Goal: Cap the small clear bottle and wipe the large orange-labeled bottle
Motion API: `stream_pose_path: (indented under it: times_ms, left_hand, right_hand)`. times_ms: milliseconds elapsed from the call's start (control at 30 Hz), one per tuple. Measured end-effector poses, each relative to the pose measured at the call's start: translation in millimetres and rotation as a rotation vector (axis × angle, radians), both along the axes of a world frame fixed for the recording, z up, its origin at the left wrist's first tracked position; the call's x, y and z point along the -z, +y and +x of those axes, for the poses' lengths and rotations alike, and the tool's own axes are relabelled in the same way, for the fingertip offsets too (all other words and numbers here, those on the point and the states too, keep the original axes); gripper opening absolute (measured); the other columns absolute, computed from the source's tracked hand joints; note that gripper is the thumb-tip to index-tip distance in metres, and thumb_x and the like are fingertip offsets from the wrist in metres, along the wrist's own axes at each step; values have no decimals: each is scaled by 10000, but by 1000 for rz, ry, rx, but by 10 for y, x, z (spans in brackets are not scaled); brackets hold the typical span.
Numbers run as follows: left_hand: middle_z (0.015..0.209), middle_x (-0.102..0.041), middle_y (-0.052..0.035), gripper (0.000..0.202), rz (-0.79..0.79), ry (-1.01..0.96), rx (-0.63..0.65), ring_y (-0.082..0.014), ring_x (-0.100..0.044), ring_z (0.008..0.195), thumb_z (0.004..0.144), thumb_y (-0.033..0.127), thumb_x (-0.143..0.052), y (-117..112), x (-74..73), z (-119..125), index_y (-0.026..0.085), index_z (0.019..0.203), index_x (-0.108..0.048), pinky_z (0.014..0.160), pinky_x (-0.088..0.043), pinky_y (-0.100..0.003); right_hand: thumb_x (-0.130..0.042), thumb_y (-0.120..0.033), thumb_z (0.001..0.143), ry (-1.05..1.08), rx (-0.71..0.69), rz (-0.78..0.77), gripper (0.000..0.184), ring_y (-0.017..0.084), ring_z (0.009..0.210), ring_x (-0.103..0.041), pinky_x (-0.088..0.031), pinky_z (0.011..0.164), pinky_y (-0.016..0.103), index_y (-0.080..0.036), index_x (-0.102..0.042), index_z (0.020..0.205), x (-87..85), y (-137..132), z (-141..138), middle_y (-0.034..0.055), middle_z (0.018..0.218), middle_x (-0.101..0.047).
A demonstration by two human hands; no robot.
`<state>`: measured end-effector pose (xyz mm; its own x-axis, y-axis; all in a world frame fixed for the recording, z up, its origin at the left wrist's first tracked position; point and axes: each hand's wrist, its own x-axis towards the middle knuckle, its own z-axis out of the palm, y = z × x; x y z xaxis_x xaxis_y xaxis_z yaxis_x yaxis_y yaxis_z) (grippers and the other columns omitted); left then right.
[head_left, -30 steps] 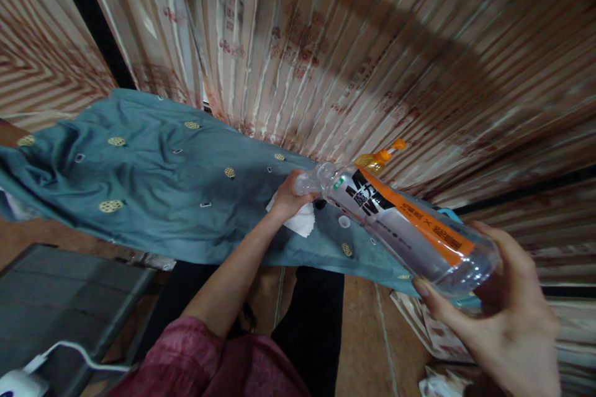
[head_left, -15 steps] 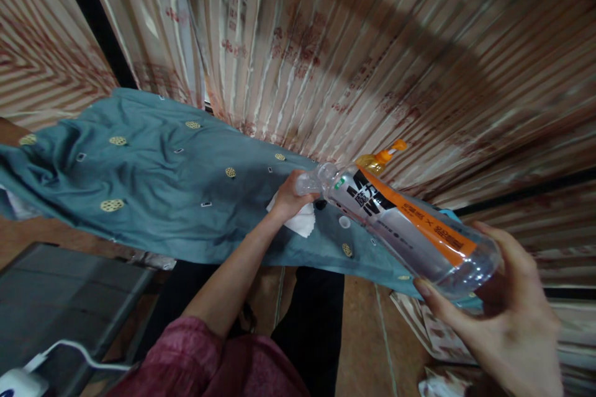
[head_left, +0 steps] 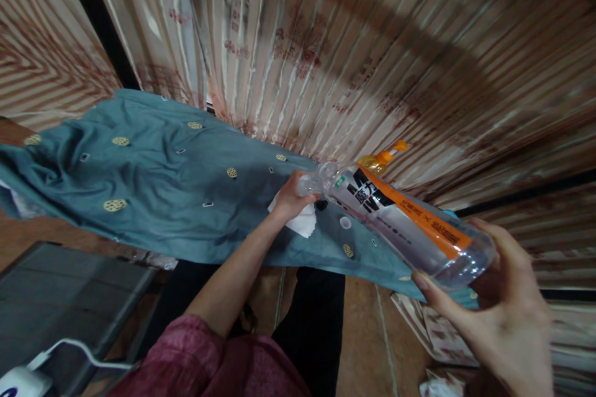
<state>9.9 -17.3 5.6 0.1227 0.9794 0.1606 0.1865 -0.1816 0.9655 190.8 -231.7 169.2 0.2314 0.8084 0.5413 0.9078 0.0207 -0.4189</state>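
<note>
My right hand (head_left: 505, 310) grips the base of a large clear plastic bottle (head_left: 410, 223) with an orange, black and white label. The bottle lies tilted, its neck pointing left and lower towards a small clear bottle (head_left: 308, 184). My left hand (head_left: 289, 198) is closed around that small bottle, and the two mouths meet or nearly meet; I cannot tell if they touch. Under my left hand lies a white tissue (head_left: 303, 223). Close by are a small black object (head_left: 321, 205) and a small translucent round cap (head_left: 345, 222).
A green patterned cloth (head_left: 162, 167) covers the long narrow surface. At its back stands a yellow bottle with an orange pump (head_left: 379, 160). A striped curtain (head_left: 298, 43) hangs behind. On the lower left are a dark grey panel (head_left: 60, 298) and a white cable (head_left: 84, 350).
The base of the large bottle and my right hand have shifted slightly left. My left hand with the small bottle stays nearly in place.
</note>
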Motion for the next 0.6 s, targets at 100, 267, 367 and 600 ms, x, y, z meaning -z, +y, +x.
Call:
stream_pose_path:
  times_ms: [100, 267, 367, 600]
  left_hand:
    - [1126, -699, -29, 487, 8, -4, 8, -207, -667, 1001, 655, 202, -787, 0, -6, -6, 202, 1091, -571, 889, -504, -311]
    - [1115, -701, -25, 490, 16, 2, 11, -209, -669, 1013, 650, 194, -788, -10, -13, -9, 211, 1084, -561, 874, -505, -303]
    - [1112, -702, -27, 503, 12, -2, 1, -209, -670, 1011, 649, 191, -789, -12, -5, -1, 205, 1096, -559, 871, -505, -301]
    - [1127, -707, -24, 534, 18, -5, -4, -205, -672, 1007, 637, 213, -820, 10, 54, 34, 211, 1112, -576, 874, -507, -299]
  right_hand:
    - [-822, -504, 665, -3, -11, 35, 896, 244, 964, -664, -598, 822, 367, -243, -478, 1450, 30, 18, -5, 102, 1274, -612]
    - [-826, -469, 675, 51, -29, 62, 877, 232, 961, -645, -564, 914, 379, -244, -481, 1450, 80, 11, 0, 92, 1265, -601]
    - [-846, -441, 658, 112, -50, 56, 893, 228, 980, -642, -517, 1010, 403, -257, -478, 1451, 98, 2, 27, 79, 1272, -599]
    - [-856, -418, 647, 141, -77, 62, 908, 241, 1030, -635, -471, 1072, 458, -256, -473, 1454, 105, 16, 70, 85, 1319, -583]
